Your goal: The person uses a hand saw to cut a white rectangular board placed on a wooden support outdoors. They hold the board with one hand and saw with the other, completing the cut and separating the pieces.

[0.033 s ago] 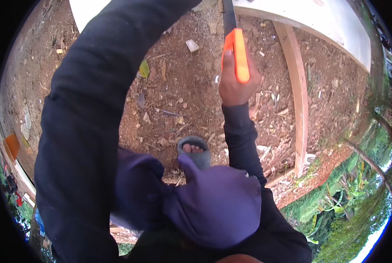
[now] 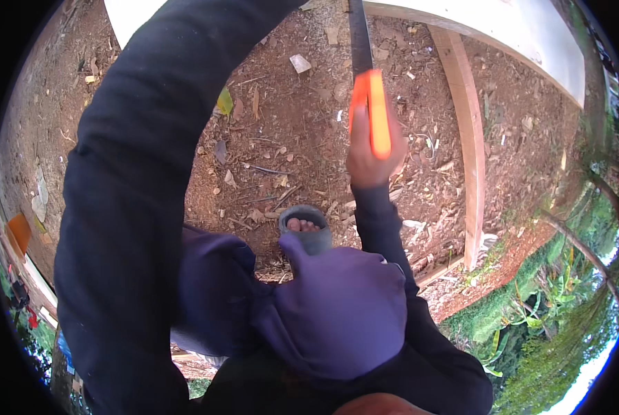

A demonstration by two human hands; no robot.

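Note:
My right hand (image 2: pixel 373 166) is closed round the orange handle of a handsaw (image 2: pixel 379 128), slightly blurred by motion. The saw's dark blade (image 2: pixel 360 41) points away from me and runs out past the top edge, beside the left end of a pale board (image 2: pixel 489 31) with a wooden edge. Whether its teeth touch wood cannot be seen. My left arm (image 2: pixel 126 138), in a black sleeve, curves up the left side and leaves at the top, so the left hand is out of sight.
A wooden beam (image 2: pixel 470 131) stretches toward me from the pale board. Leaves, wood chips and a small pale offcut (image 2: pixel 299 63) litter the brown dirt. My foot in a grey slipper (image 2: pixel 309 235) stands below centre. Green plants and a branch (image 2: pixel 579 245) lie at the right.
My right hand has drawn the handsaw back toward me, so more of its blade shows. The view has shifted slightly; the left arm stays nearly where it was.

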